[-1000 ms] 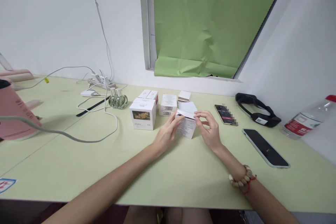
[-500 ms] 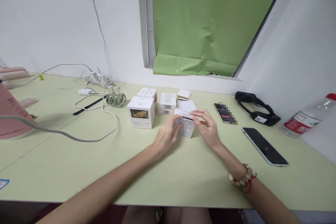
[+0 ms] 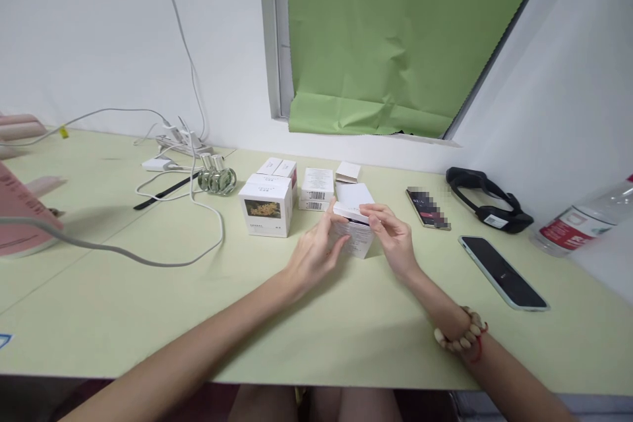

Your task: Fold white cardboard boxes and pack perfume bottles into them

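A small white cardboard box with fine print on its front stands tilted between my hands, a dark gap showing under its top flap. My left hand is closed around its left side, thumb on the printed face. At the top right edge, the fingers of my right hand pinch the flap. Directly behind lies a white panel; I cannot tell whether it belongs to this box. To the left stands a white box with a flower picture, and between them are stacked boxes with barcodes.
Farther back sits a small white carton. Round glass bottles, a black strap and white cables lie left. On the right are two phones, a black headset and a plastic bottle.
The view has shifted slightly. Both hands stay on the box, and its top flap sits a little differently, with my right fingers closer together on its edge.
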The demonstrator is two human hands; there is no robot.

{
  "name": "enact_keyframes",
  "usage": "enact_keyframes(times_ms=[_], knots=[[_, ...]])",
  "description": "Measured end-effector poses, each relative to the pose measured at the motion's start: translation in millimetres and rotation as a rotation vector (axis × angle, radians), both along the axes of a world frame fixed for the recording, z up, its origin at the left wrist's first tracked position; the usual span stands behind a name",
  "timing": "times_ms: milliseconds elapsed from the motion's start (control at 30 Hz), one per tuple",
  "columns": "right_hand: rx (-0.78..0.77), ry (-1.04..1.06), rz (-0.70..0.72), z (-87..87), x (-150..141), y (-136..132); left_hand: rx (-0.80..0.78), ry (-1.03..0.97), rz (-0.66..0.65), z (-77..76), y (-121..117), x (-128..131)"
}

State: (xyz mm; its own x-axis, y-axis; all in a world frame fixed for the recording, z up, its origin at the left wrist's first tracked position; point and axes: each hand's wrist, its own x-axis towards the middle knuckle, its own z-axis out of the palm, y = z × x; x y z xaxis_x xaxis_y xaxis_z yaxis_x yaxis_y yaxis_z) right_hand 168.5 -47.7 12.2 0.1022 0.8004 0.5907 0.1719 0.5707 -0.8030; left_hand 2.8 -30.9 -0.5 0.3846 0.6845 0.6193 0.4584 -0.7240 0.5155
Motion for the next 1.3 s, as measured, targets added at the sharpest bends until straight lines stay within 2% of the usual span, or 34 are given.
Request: enact_keyframes(times_ms=[167,333,400,600,800,1000,1100,1300], knots=[[-0.022,0.027,0.024,2.7,0.3,-0.2,0.055,0.014,-0.005,4.0,-1.6,1.9],[-0.051,-0.015,0.029,4.5,3.9,1.4,0.117,0.142,0.135,15.2,-3.3,11.6],[-0.074,-0.007,0.041,4.2,6.1,3.3,0.137,0.191,0.152,16.7,-2.2,14.5],[-0.052,-0.014,0.059,2.2,8.2,5.4,0.141,0.209,0.133,10.1,-0.4,13.8],[-0.044,-0.095,0.0,-1.4,8.2,3.8,0.224,0.1,0.012,4.8,3.0,11.5],[0.004,-0.128,-0.05,-4.1,5.8,4.9,0.188,0.022,0.021,4.2,1.4,15.3],[0.004,-0.124,-0.034,-11.9,4.3,5.8,0.16,0.0,0.03,2.0,-1.9,15.7],[-0.211,-0.147,0.111,-32.2,0.0,3.6,0.018,0.03,0.036,0.0,-9.2,15.4]])
